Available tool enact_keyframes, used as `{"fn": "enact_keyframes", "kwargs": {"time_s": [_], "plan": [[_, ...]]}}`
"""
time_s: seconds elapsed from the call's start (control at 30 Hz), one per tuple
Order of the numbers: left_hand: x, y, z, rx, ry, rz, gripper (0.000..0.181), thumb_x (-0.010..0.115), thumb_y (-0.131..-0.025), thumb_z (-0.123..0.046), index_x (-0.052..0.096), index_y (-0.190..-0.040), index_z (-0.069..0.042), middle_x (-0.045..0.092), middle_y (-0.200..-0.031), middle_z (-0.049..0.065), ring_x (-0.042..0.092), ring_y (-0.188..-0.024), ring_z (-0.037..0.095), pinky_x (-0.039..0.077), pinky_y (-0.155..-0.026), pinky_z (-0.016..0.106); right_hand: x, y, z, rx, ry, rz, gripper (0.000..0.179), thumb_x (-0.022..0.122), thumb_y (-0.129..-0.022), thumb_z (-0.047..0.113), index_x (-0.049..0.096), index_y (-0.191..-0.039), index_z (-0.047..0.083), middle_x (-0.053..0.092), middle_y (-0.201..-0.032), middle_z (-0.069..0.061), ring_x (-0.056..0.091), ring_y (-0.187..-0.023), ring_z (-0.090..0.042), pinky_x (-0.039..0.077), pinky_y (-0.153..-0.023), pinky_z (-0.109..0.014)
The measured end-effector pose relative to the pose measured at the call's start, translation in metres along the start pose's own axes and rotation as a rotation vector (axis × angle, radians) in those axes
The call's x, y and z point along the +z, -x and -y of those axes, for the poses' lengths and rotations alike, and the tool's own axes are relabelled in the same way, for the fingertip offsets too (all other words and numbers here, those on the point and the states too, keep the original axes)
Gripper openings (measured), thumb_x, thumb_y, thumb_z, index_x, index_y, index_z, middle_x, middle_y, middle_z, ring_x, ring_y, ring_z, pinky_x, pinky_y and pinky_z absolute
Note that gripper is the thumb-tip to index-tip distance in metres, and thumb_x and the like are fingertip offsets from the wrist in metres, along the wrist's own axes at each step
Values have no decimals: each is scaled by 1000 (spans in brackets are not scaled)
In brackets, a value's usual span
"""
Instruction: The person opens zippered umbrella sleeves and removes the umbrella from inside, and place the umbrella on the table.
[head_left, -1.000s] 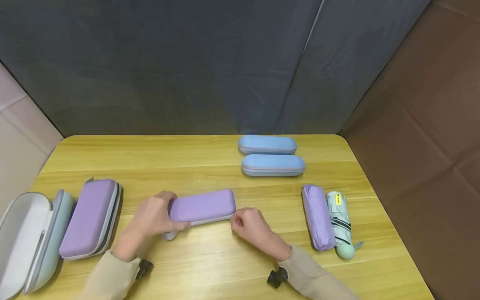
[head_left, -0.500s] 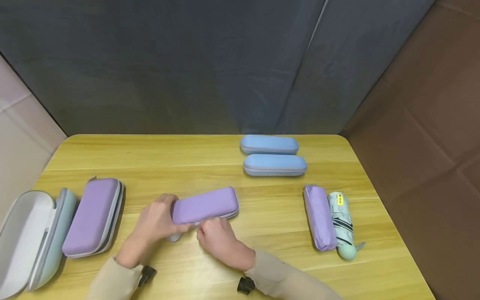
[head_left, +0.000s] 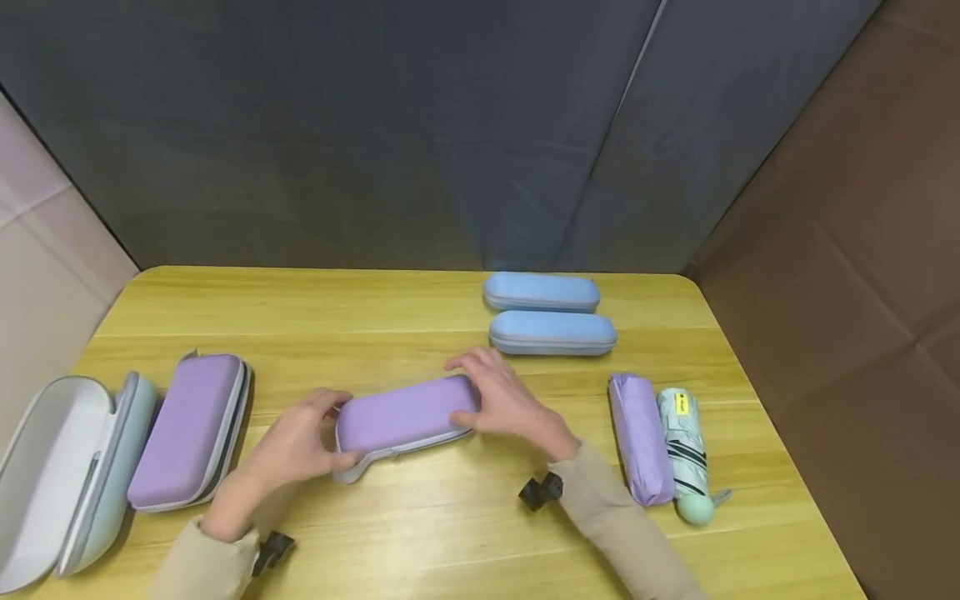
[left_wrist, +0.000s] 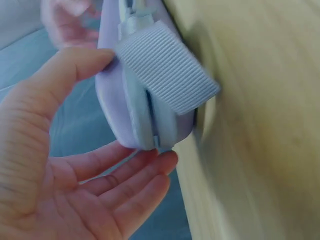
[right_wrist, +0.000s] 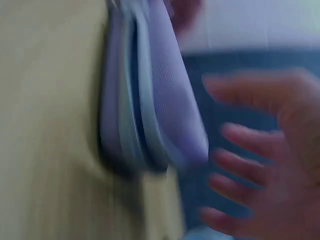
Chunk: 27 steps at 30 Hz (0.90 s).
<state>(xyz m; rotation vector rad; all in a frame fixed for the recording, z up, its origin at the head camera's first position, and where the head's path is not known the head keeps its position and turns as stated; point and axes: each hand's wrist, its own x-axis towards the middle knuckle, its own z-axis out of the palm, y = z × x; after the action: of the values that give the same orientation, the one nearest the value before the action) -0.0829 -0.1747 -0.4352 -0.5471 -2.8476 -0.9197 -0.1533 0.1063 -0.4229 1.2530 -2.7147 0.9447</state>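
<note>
A purple hard zip case (head_left: 405, 414) with a pale grey zip band along its front edge lies mid-table, turned slightly. My left hand (head_left: 294, 442) holds its left end, the thumb on the front edge and the fingers round the end. By that thumb, a ribbed grey strap (left_wrist: 167, 67) sticks out from the zip in the left wrist view. My right hand (head_left: 506, 400) is at the case's right end, thumb and fingers spread on either side of it. Those fingers (right_wrist: 245, 170) look extended and apart from the case in the blurred right wrist view.
Left of the hands lie another purple zip case (head_left: 189, 429) and an opened mint case (head_left: 112, 492) with a pale inside. Two blue cases (head_left: 551, 332) lie at the back. A folded purple umbrella (head_left: 642, 442) and a mint folding umbrella (head_left: 684, 450) lie on the right.
My right hand slid left along the case's front edge with curled fingers, then came back to the right end and spread. My left hand stayed at the left end.
</note>
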Motion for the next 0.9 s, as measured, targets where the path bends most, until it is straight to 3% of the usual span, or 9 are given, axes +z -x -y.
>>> {"fn": "enact_keyframes", "kwargs": {"time_s": [0.13, 0.2, 0.27, 0.47, 0.63, 0.8, 0.9], "plan": [[-5, -1, 3, -2, 13, 30, 68, 85, -60, -19, 54, -111, 13, 61, -99, 19, 62, -86, 31, 53, -74, 44, -13, 2, -34, 23, -176, 243, 59, 74, -75, 14, 47, -126, 1, 49, -128, -13, 42, -120, -27, 33, -104, -41], [-6, -3, 3, -5, 25, 35, 68, 85, -59, -18, 54, -110, 14, 62, -95, 18, 61, -83, 30, 53, -72, 44, -12, 4, -42, 16, -246, 309, 62, 73, -75, 11, 43, -128, -1, 47, -129, -15, 43, -120, -27, 34, -104, -40], [-7, -6, 5, -4, 39, 41, 68, 85, -57, -16, 54, -109, 14, 62, -94, 17, 61, -82, 28, 53, -71, 42, -11, 6, -44, 4, -291, 320, 64, 73, -73, 8, 41, -128, -3, 46, -128, -16, 44, -118, -27, 35, -104, -40], [-10, -26, 15, 68, 94, 74, 65, 82, -56, -5, 53, -112, 15, 58, -98, 19, 60, -82, 30, 53, -70, 43, -2, 16, -34, 9, -224, 244, 66, 78, -69, 10, 42, -123, -2, 46, -121, -13, 44, -111, -23, 38, -100, -35], [-11, -48, 25, 113, 170, 145, 63, 74, -58, 5, 52, -116, 15, 56, -102, 19, 56, -88, 31, 51, -77, 47, 11, 26, -23, 18, -127, 146, 67, 81, -66, 16, 42, -118, 0, 45, -116, -11, 45, -107, -20, 40, -97, -29], [-9, -72, 29, 123, 300, 212, 61, 63, -62, 8, 49, -121, 16, 52, -111, 24, 50, -96, 35, 47, -87, 52, 29, 39, -4, 137, -123, 23, 69, 80, -64, 22, 41, -117, 1, 44, -112, -9, 45, -101, -17, 44, -90, -28], [-4, -85, 26, 113, 285, 209, 58, 62, -65, 3, 50, -121, 15, 53, -112, 24, 51, -98, 35, 46, -89, 53, 40, 44, 12, 225, -118, -55, 71, 80, -63, 25, 40, -117, 3, 44, -111, -8, 47, -99, -17, 45, -87, -28]]}}
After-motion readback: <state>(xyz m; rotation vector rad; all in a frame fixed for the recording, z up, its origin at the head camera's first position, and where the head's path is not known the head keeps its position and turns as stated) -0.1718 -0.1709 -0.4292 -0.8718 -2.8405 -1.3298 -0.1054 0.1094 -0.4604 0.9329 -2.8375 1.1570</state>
